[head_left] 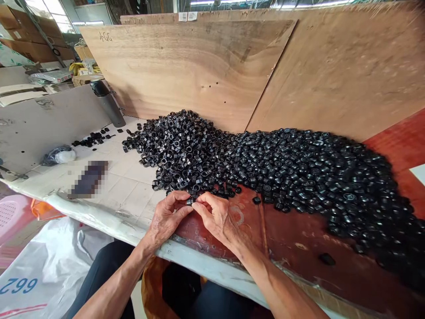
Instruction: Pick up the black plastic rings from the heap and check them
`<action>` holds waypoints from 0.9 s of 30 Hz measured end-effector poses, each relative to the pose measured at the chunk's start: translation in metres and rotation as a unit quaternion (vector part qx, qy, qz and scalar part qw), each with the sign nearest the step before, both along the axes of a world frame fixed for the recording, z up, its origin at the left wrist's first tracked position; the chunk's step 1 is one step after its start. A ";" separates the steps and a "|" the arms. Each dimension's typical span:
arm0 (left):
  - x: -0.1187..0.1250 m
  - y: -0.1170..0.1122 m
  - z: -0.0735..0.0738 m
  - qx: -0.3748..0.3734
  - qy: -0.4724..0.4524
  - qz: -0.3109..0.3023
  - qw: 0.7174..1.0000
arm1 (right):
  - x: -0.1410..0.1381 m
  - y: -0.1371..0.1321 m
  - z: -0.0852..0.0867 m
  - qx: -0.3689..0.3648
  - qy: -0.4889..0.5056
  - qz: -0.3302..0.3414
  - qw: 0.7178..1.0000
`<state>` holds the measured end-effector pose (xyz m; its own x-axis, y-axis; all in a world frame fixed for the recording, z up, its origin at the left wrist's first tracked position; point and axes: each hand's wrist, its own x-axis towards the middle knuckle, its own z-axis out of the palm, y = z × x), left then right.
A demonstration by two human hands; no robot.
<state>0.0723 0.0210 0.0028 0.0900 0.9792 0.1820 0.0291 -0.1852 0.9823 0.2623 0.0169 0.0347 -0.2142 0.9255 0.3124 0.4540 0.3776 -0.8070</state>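
Note:
My left hand [168, 216] and my right hand [214, 215] meet above the front of the table, fingertips pinched together. Between them is a small black plastic part [190, 201], mostly covered by the fingers, so whether it is one piece or two I cannot tell. Just beyond my hands rises a heap of black plastic rings [181, 148], open in the middle. To the right it runs into a larger heap of rounded black caps [299, 168]. A stray cap [256, 200] lies on the red-brown tabletop to the right of my right hand.
Plywood boards [192, 66] stand along the back. At the left are a dark thermos bottle [111, 104], scattered black bits [93, 139], a clear plastic bag [59, 155] and a pixelated flat object [89, 179]. An orange sack [152, 288] hangs below the table's front edge [212, 270].

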 end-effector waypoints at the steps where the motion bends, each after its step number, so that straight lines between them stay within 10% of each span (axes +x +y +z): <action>1: 0.000 0.000 -0.001 -0.004 -0.005 0.002 1.000 | 0.000 0.000 0.000 -0.001 0.000 -0.006 1.000; 7: -0.003 0.001 -0.004 0.034 0.050 0.007 0.998 | -0.009 0.000 -0.008 0.020 0.023 -0.015 0.999; 12: -0.003 0.000 -0.001 0.114 0.132 0.009 0.985 | -0.013 0.003 -0.012 -0.127 0.045 -0.050 0.990; 19: -0.002 0.000 -0.004 0.010 0.020 -0.004 1.000 | -0.007 0.003 -0.012 -0.003 0.060 0.001 0.998; 24: -0.003 -0.001 -0.005 0.110 0.129 0.029 0.985 | -0.008 0.004 -0.014 -0.134 0.096 -0.021 0.986; 27: -0.003 -0.001 -0.008 0.073 0.103 0.013 0.992 | -0.009 0.003 -0.012 -0.077 0.089 -0.026 0.993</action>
